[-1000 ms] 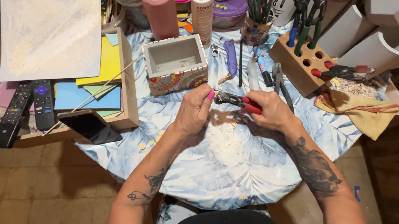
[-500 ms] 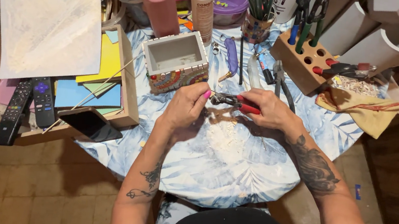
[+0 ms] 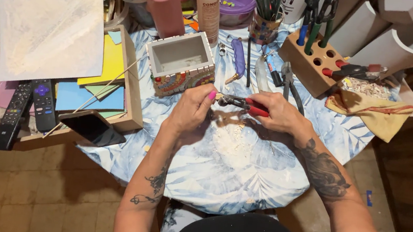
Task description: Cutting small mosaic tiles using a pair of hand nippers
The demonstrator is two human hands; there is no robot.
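Red-handled metal nippers (image 3: 243, 103) in right hand (image 3: 277, 112), small pale chip (image 3: 218, 96) in left hand (image 3: 193, 108)

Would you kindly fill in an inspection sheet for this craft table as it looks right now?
Surface: round table under a blue leaf-print cloth, pale crumbs at its middle.
Job's things: red-handled nippers in the right hand; small piece, too small to identify, pinched by the left hand; mosaic box behind, open and empty.
Clutter: pink bottle, wooden tool block, brush cup, coloured sheets, remotes, phone.
Grips: both hands closed on their items.
Cables: nothing seen.
Surroundings: tiled floor, white canvas at left.
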